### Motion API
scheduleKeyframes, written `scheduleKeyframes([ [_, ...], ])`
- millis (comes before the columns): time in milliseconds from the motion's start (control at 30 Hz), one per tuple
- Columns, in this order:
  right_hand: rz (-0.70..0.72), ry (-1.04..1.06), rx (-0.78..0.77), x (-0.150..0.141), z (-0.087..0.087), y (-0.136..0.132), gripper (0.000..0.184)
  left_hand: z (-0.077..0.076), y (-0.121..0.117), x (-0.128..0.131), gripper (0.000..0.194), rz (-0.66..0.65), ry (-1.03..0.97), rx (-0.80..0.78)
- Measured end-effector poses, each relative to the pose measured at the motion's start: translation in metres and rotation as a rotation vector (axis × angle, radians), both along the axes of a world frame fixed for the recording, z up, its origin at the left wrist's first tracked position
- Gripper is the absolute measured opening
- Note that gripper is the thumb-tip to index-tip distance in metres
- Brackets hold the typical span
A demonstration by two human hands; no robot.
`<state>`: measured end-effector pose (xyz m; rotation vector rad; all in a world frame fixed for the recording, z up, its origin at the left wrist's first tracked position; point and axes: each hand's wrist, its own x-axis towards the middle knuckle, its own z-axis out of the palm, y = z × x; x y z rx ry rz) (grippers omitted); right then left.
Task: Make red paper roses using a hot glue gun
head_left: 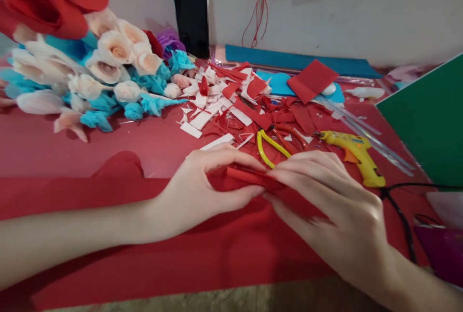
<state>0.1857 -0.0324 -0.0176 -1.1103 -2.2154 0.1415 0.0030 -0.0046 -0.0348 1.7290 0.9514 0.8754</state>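
A rolled or folded piece of red paper (246,177) is held between both hands above the red sheet (188,259) at the table's front. My left hand (213,179) pinches it from the left, thumb below and fingers above. From the right, my right hand (329,201) grips its other end with bent fingers, slightly blurred. Just beyond the hands lie yellow-handled pliers (267,150) and an orange-handled tool (289,136), partly under scraps. A yellow glue gun (354,153) rests to the right of my right hand.
White and red paper scraps (217,104) are heaped at the middle back. Many paper flowers (115,49) fill the left back. A square red paper stack (313,80) lies behind. Clear glue sticks (376,133), a black cord (403,220) and a green board (430,119) stand right.
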Motion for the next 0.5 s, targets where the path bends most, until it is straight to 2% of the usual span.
scheduleKeyframes([
  [267,0.013,-0.014,0.013,0.0,0.0008,0.0009,0.013,-0.0001,-0.0008,-0.0003,0.019,0.014,-0.007,-0.012],
  [500,0.012,-0.16,0.1,-0.0008,0.0024,-0.0021,0.012,0.0012,-0.0006,0.0002,0.019,-0.003,-0.057,-0.015],
])
